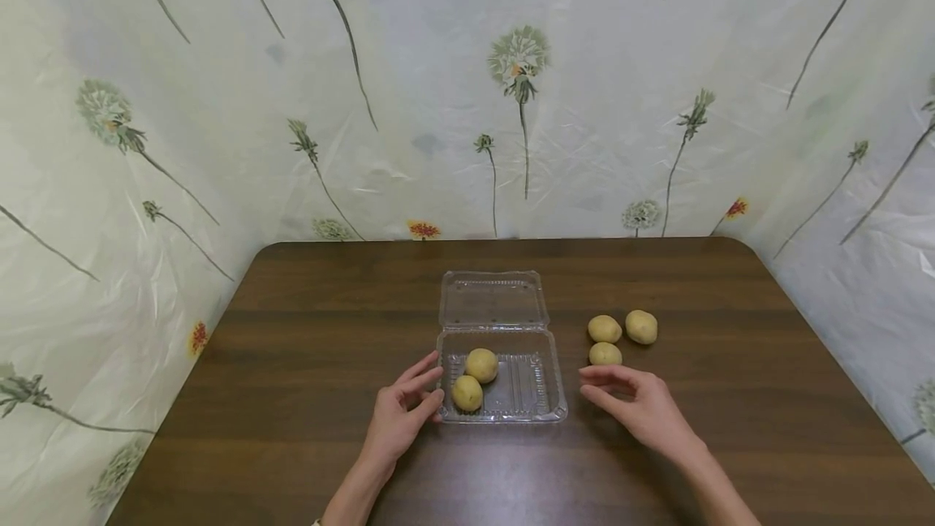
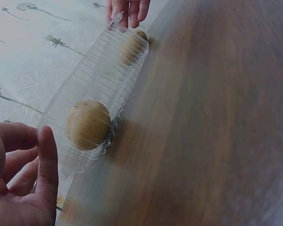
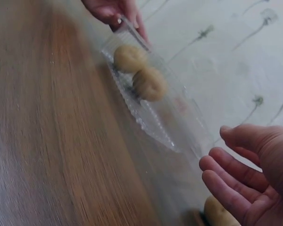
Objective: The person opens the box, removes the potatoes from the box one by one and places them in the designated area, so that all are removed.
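A clear plastic clamshell container (image 1: pixel 551 384) lies on the table with its lid (image 1: pixel 493 303) folded back, away from the person. Two potatoes, one farther back (image 1: pixel 482 365) and one nearer (image 1: pixel 467 393), sit in the left part of its base. My left hand (image 1: pixel 394 416) pinches the container's left rim between thumb and fingers (image 2: pixel 48 165). To the right of the container, my right hand (image 1: pixel 643 408) hovers with loosely bent fingers and holds nothing. Just beyond its fingertips lies a potato (image 1: pixel 605 354), its near side close to the hand.
Behind that potato are two others, one on the left (image 1: pixel 605 329) and one on the right (image 1: pixel 641 327). All rest on a dark brown wooden table (image 1: pixel 329 323). A pale plastic sheet with a dandelion print (image 1: pixel 438 88) hangs around the table's back and sides.
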{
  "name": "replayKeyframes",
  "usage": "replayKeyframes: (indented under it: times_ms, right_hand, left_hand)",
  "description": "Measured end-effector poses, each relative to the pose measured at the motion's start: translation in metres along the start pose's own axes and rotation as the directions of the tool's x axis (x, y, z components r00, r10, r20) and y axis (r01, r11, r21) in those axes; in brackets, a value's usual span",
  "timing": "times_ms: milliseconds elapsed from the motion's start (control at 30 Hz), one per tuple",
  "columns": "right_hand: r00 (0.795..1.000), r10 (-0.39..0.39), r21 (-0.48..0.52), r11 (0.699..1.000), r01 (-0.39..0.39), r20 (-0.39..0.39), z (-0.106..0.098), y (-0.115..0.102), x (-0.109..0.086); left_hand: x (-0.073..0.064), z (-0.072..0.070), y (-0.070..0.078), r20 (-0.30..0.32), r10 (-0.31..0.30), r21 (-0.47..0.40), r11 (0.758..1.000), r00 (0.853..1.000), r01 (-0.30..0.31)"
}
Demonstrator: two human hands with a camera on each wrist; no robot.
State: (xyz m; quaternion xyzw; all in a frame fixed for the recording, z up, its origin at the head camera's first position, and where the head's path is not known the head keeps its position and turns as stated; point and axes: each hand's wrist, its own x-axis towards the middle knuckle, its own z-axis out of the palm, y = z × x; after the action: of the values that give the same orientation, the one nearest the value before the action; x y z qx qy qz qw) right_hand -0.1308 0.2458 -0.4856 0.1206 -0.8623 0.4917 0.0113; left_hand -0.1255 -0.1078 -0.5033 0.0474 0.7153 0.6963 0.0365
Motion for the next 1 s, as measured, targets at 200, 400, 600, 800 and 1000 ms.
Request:
replayKeyframes:
  times_ms: [200,400,600,800,1000]
  right_hand:
    - [1.0,-0.011,0.022,1.0,0.012,-0.015,0.006,-0.003,0.001]
    - [0.999,-0.012,0.007,1.0,0.012,-0.031,0.01,-0.009,0.004]
    - [0.998,-0.031,0.017,0.999,0.032,-0.046,0.012,-0.016,0.007]
    - [0.998,-0.05,0.02,0.998,0.051,-0.047,0.015,-0.021,0.012]
    - [0.998,-0.065,0.113,0.991,0.066,-0.018,0.019,-0.028,0.016]
  left_hand:
    - [0.0,0.0,0.0,0.003,0.003,0.006,1.0,1.0,-0.003]
    - [0.0,0.0,0.0,0.003,0.001,0.01,1.0,1.0,-0.001]
    - [0.0,0.0,0.0,0.003,0.004,0.011,1.0,1.0,-0.004]
    - [0.0,0.0,0.0,0.0,0.005,0.013,1.0,1.0,-0.005]
    - [0.0,0.001,0.0,-0.003,0.009,0.013,1.0,1.0,-0.009]
